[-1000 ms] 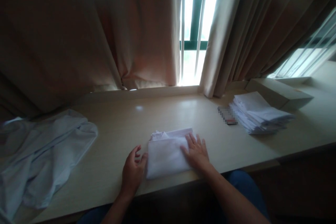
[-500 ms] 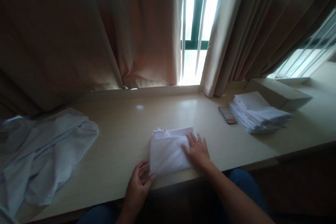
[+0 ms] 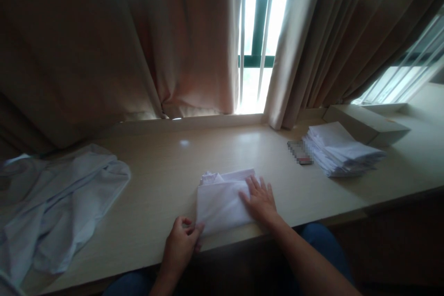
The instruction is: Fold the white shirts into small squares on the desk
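A folded white cloth [image 3: 222, 206] lies close to the front edge of the table, with bunched layers showing along its far side. Flat on its right part rests my right hand [image 3: 260, 200], fingers spread. At the near left corner, my left hand [image 3: 182, 243] has its fingers curled and the thumb against the cloth's edge, apparently pinching it; the fingertips are partly hidden.
To the left a loose white cloth [image 3: 79, 194] lies crumpled on the table [image 3: 156, 185]. A stack of folded white cloths [image 3: 343, 150] stands at the right, beside a blurred flat phone-like object [image 3: 300, 152] and a pale box [image 3: 371, 122]. Curtains [image 3: 201, 46] hang behind.
My left hand has curled its fingers in and closed at the cloth's near left corner. My right hand stays flat on the cloth, which has hardly moved.
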A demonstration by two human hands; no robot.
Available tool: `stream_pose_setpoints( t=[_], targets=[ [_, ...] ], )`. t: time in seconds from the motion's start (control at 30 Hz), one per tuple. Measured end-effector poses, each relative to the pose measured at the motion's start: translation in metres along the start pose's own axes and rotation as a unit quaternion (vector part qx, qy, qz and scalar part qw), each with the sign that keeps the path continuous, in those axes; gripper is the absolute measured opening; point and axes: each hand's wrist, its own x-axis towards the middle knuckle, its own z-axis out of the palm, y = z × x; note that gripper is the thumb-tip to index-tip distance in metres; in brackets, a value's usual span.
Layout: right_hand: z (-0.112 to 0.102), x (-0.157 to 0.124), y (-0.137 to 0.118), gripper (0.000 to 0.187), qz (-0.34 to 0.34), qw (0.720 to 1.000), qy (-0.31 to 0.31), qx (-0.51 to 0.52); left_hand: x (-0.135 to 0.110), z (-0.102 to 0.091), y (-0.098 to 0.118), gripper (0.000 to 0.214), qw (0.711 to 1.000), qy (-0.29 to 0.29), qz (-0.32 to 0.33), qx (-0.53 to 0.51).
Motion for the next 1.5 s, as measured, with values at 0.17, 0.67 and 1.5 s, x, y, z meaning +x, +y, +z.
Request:
stream_pose_setpoints(
  t=[0.17, 0.67, 1.5],
  targets=[
    [-0.003, -0.001, -0.001, 0.072, 0.006, 1.0, -0.006, -0.002, 0.0, -0.002, 0.002, 0.043, 1.0, -0.01, 0.019, 0.009],
    [0.007, 0.002, 0.004, 0.075, -0.014, 1.0, 0.01, -0.002, -0.002, -0.007, 0.005, 0.038, 0.972, 0.091, 0.064, 0.209],
    [0.006, 0.001, 0.003, 0.072, -0.027, 0.999, 0.022, 0.001, 0.067, 0.057, 0.074, 0.064, 0.8, 0.035, 0.307, 0.513]
  ],
)
